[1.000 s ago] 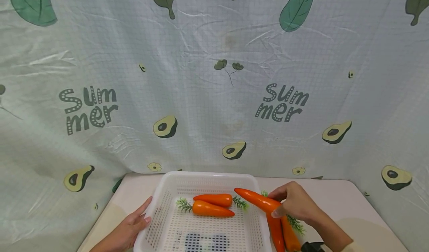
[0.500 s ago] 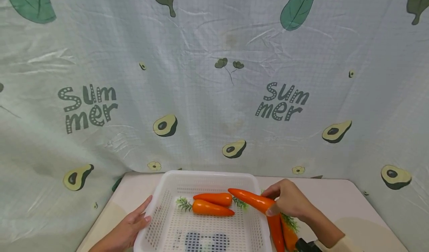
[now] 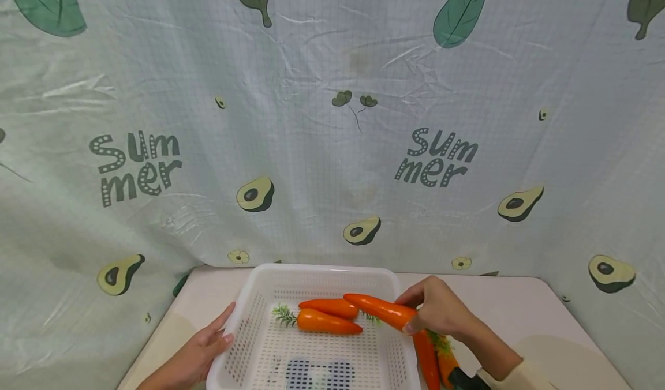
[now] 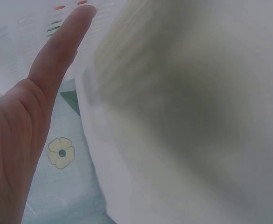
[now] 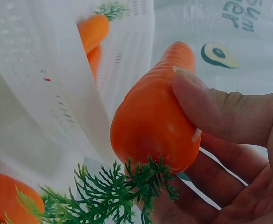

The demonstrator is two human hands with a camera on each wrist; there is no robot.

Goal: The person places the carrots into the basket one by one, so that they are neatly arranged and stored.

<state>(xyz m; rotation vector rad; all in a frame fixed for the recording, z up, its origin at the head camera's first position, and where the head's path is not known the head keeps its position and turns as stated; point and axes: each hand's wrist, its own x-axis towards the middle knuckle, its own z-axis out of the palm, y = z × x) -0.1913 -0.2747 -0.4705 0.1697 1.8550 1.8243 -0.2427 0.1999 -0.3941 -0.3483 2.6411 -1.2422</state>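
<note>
My right hand grips an orange carrot between thumb and fingers. Its tip reaches over the right rim of a white plastic basket. In the right wrist view the held carrot shows its thick end and green fronds toward the camera. Two more carrots lie inside the basket: one in front, with its fronds to the left, and one behind, partly covered by the held one. My left hand rests against the basket's left wall with fingers extended, its thumb lower on the wall.
Two other carrots lie on the table just right of the basket, one beside its wall and another partly behind the dark wrist camera. A printed curtain hangs behind the pale table.
My right hand has moved left with the carrot, bringing its tip farther over the basket. My left hand and the basket have stayed in place.
</note>
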